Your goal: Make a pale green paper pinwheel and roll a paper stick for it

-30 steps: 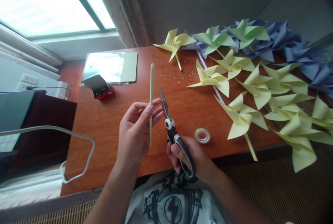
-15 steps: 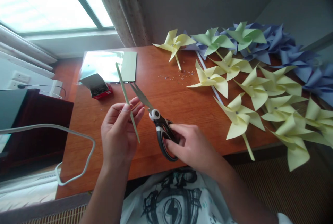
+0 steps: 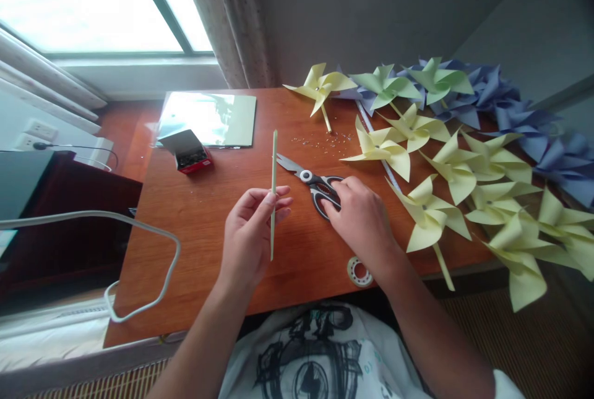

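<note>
My left hand [image 3: 248, 238] pinches a thin pale green paper stick [image 3: 274, 158] and holds it upright above the wooden table [image 3: 195, 232]. Black and grey scissors [image 3: 304, 175] lie flat on the table just right of the stick, blades closed and pointing left. My right hand [image 3: 364, 223] reaches over them, its fingers on the handle loops. A small roll of clear tape [image 3: 358, 271] lies near the table's front edge, under my right wrist.
Several yellow paper pinwheels [image 3: 427, 216] cover the table's right side, with green ones [image 3: 385, 85] and blue ones [image 3: 520, 108] behind. A red box of pins [image 3: 188, 153] and a glossy sheet [image 3: 208, 117] lie back left. Tiny beads [image 3: 325, 138] are scattered mid-table. A white cable [image 3: 139, 226] loops at the left.
My right hand lowered the scissors from the air beside the stick down flat onto the table. The stick swung from tilted back to upright in my left hand.
</note>
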The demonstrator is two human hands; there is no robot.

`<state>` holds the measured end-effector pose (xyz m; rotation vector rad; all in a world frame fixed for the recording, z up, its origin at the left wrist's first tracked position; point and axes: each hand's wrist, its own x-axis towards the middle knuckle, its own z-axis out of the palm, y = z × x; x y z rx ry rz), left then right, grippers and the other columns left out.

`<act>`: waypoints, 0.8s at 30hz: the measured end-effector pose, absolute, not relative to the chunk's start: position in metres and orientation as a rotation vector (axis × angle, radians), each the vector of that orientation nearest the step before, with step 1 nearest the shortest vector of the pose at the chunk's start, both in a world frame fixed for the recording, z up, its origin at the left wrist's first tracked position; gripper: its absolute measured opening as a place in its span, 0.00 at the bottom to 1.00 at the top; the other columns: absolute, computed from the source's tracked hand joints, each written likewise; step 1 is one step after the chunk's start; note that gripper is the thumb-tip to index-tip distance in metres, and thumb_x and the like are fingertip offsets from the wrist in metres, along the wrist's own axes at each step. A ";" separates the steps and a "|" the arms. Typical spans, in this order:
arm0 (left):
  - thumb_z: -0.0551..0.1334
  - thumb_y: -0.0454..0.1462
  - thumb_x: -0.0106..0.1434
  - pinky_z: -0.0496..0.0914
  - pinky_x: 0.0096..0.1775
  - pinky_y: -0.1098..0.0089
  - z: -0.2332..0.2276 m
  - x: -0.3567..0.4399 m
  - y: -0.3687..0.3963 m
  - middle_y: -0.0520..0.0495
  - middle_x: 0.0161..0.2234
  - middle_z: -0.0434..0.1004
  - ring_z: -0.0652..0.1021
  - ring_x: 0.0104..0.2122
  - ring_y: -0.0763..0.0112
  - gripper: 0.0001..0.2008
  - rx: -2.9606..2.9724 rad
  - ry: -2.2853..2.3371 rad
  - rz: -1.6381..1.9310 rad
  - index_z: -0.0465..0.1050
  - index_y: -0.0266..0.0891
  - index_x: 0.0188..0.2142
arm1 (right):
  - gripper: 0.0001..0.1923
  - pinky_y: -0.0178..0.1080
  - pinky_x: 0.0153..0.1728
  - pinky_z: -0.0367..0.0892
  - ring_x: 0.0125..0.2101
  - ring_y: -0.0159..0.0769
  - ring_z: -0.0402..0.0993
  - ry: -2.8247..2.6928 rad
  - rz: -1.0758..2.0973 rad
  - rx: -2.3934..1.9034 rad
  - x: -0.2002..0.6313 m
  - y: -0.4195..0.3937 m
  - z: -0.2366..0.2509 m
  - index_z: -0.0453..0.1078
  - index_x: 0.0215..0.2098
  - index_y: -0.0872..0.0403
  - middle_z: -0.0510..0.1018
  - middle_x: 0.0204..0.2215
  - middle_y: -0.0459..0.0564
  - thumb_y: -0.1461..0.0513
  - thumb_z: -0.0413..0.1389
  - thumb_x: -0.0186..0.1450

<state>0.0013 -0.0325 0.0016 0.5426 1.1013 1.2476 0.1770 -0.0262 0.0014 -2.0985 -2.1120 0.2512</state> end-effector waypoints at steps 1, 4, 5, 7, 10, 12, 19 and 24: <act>0.73 0.39 0.58 0.74 0.39 0.75 0.001 0.002 -0.033 0.45 0.43 0.83 0.81 0.38 0.73 0.10 0.539 1.097 1.241 0.75 0.36 0.34 | 0.07 0.41 0.33 0.62 0.38 0.44 0.77 -2.116 0.240 -2.115 0.177 -0.026 0.001 0.75 0.42 0.54 0.79 0.40 0.53 0.59 0.58 0.69; 0.72 0.38 0.60 0.72 0.35 0.77 0.001 0.004 -0.035 0.47 0.41 0.82 0.79 0.34 0.76 0.09 0.545 1.085 1.223 0.75 0.36 0.34 | 0.07 0.41 0.29 0.59 0.40 0.45 0.76 -2.129 0.199 -2.155 0.177 -0.025 0.000 0.74 0.44 0.53 0.79 0.41 0.53 0.59 0.59 0.69; 0.71 0.38 0.60 0.71 0.33 0.78 0.001 0.005 -0.035 0.47 0.39 0.82 0.78 0.32 0.77 0.08 0.547 1.077 1.222 0.75 0.36 0.34 | 0.08 0.41 0.29 0.58 0.41 0.45 0.76 -2.135 0.182 -2.161 0.177 -0.025 0.000 0.74 0.44 0.53 0.79 0.42 0.54 0.59 0.59 0.69; 0.70 0.38 0.61 0.68 0.29 0.79 0.003 0.007 -0.037 0.48 0.37 0.81 0.75 0.29 0.78 0.08 0.545 1.056 1.222 0.74 0.37 0.34 | 0.08 0.41 0.29 0.59 0.43 0.47 0.74 -2.151 0.151 -2.162 0.177 -0.025 0.001 0.73 0.45 0.53 0.79 0.43 0.54 0.60 0.60 0.68; 0.70 0.38 0.60 0.63 0.25 0.79 0.007 0.008 -0.039 0.49 0.34 0.78 0.72 0.26 0.79 0.08 0.530 1.032 1.203 0.74 0.37 0.33 | 0.08 0.41 0.32 0.61 0.43 0.47 0.74 -2.167 0.151 -2.160 0.178 -0.026 0.000 0.73 0.45 0.53 0.78 0.42 0.55 0.60 0.60 0.68; 0.70 0.38 0.60 0.62 0.24 0.80 0.008 0.009 -0.041 0.50 0.33 0.76 0.71 0.26 0.79 0.08 0.518 1.021 1.185 0.74 0.37 0.33 | 0.08 0.41 0.33 0.62 0.41 0.46 0.74 -2.170 0.175 -2.159 0.179 -0.026 -0.001 0.72 0.45 0.53 0.78 0.41 0.54 0.60 0.60 0.68; 0.69 0.38 0.62 0.59 0.22 0.83 0.014 0.012 -0.045 0.51 0.31 0.73 0.71 0.26 0.81 0.07 0.475 0.976 1.143 0.74 0.37 0.34 | 0.08 0.41 0.36 0.65 0.43 0.46 0.75 -2.057 0.266 -2.020 0.182 -0.031 0.004 0.75 0.45 0.53 0.79 0.43 0.54 0.62 0.60 0.67; 0.69 0.39 0.62 0.58 0.20 0.84 0.021 0.017 -0.048 0.51 0.27 0.71 0.68 0.23 0.82 0.09 0.475 0.945 1.053 0.75 0.35 0.32 | 0.07 0.37 0.36 0.70 0.38 0.37 0.76 -1.672 0.900 -1.416 0.179 -0.035 0.021 0.76 0.43 0.52 0.80 0.41 0.50 0.59 0.58 0.70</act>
